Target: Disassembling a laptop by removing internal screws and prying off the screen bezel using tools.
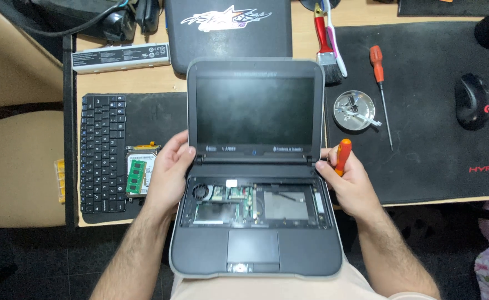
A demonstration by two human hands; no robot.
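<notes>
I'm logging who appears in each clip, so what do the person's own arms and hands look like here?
Both forearms are bare and hairy, with no sleeves in view. The left hand and right hand wear no gloves, and no rings, watch or wristband show.

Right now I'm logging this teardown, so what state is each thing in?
Laptop: open, screen dark, keyboard removed, internals exposed.
Keyboard: detached, flat on the desk.
Left hand: gripping the laptop's left edge.
Right hand: on the right edge, holding an orange screwdriver.
Metal dish: holds small parts.
</notes>
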